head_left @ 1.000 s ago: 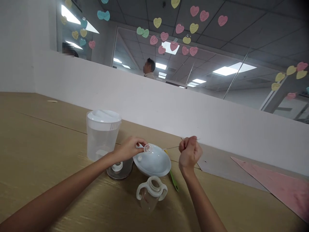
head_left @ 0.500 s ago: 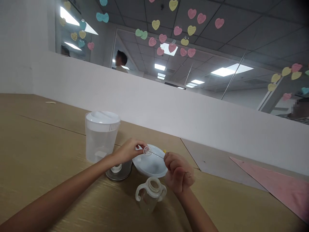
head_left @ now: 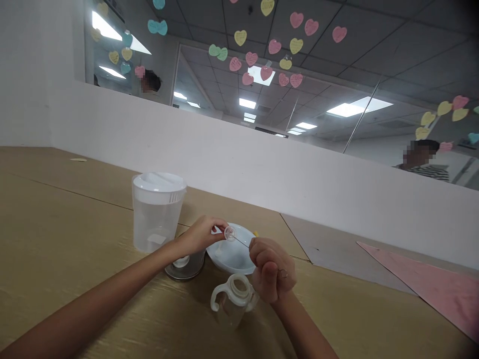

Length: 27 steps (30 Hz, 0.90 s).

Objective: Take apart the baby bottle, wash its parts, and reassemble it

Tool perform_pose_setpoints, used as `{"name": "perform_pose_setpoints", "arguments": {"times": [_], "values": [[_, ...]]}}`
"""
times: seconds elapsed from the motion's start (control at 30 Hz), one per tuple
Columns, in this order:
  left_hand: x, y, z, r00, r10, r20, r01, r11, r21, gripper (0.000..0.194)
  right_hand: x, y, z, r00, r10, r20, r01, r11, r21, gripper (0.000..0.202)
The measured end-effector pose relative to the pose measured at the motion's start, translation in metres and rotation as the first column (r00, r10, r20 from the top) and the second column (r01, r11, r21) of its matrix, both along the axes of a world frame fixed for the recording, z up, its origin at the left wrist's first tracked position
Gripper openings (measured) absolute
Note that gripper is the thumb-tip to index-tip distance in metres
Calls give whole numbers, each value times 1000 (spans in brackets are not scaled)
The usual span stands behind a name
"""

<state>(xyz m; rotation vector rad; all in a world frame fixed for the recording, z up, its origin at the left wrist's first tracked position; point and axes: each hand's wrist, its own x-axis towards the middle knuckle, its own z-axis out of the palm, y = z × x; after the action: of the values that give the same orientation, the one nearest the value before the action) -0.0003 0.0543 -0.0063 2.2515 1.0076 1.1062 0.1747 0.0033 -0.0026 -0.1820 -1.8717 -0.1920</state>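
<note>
My left hand (head_left: 205, 232) pinches a small clear round plastic piece (head_left: 230, 233) at its fingertips, above a white bowl (head_left: 223, 260). My right hand (head_left: 272, 269) is closed around a thin wire tool (head_left: 241, 242); its ring end (head_left: 283, 273) sticks out behind the fist. The other end of the wire meets the clear piece, and its tip is too small to make out. Below the hands, a clear bottle with two white handles (head_left: 238, 294) stands open at the top, close to my right wrist.
A clear lidded pitcher (head_left: 159, 219) stands left of the bowl. Beneath my left wrist sits a round grey metal dish (head_left: 185, 271) with a white ring (head_left: 181, 262). A pink sheet (head_left: 422, 279) lies to the right. A white wall (head_left: 232, 154) backs the table.
My right hand has moved slightly left with the wire, nearer the clear piece. My left hand has barely moved. Behind the glass, people have changed position.
</note>
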Motion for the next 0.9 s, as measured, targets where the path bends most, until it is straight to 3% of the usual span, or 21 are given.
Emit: {"name": "perform_pose_setpoints", "arguments": {"times": [0.1,0.3,0.53,0.9], "values": [[-2,1,0,1000,10,5,-10,1000,-17,16,-2,3,-1,988,111,-107,-110,994,12,28],[-2,2,1,999,17,34,-15,999,-34,17,-1,5,0,995,50,-90,-51,999,-13,31],[-3,1,1,999,13,50,-12,1000,-23,18,-1,7,-1,983,129,-131,-130,992,0,30],[-3,1,1,999,24,41,-25,1000,6,17,1,9,0,977,145,-157,-147,989,-2,30]]}}
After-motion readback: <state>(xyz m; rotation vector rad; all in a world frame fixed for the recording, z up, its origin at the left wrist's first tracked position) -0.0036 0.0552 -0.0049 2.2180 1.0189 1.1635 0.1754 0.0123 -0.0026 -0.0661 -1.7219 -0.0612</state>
